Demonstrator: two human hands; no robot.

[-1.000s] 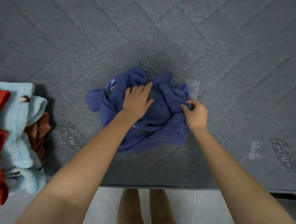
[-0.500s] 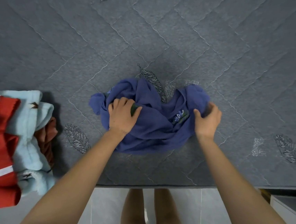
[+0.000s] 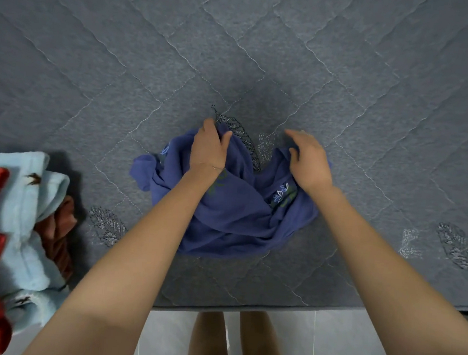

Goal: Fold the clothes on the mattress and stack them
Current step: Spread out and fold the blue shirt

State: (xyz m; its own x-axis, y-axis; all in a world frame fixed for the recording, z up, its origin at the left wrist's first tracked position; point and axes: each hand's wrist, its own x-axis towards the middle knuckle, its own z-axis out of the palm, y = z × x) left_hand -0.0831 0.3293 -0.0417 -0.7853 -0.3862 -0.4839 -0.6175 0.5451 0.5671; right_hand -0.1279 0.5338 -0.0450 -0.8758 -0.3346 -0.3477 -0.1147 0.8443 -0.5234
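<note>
Blue garment [image 3: 237, 215]: left hand [image 3: 208, 149] pinches far edge; right hand [image 3: 310, 163] fingers relaxed atop.

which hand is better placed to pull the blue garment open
Left, probably: the left hand grips the blue garment by its far edge, while the right hand rests open over the other side.

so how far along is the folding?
Done: nothing that shows; no folded stack in view. In hand: left hand grips the far edge of the crumpled blue garment, right hand on its right part. Left: fold it, then the loose heap of light blue, red and brown clothes at left.
</note>
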